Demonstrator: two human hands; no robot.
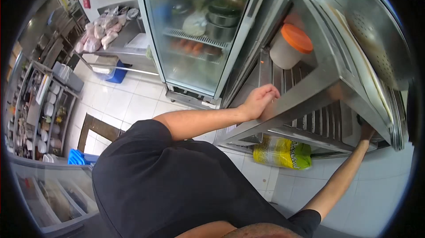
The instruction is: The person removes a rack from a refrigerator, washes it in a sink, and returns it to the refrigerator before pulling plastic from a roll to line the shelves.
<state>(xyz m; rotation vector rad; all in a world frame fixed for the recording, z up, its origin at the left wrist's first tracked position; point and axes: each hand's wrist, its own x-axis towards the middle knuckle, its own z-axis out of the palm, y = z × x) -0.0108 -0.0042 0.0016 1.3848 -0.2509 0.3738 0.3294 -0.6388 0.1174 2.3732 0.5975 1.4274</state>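
My left hand is at the front edge of a steel rack, its fingers curled against the frame. Whether they grip anything there is hidden. Low on the rack's right side, my right hand reaches in among the shelves. Shadow and the frame hide its fingers. A white tub with an orange lid sits on the slatted shelf beyond my left hand. Below the rack, a yellow-green printed bag lies on the tiled floor.
A glass-door fridge with pots and vegetables stands left of the rack. A large perforated steel pan and flat trays stand on top of the rack. Bagged meat covers a steel table. A shelf unit is far left.
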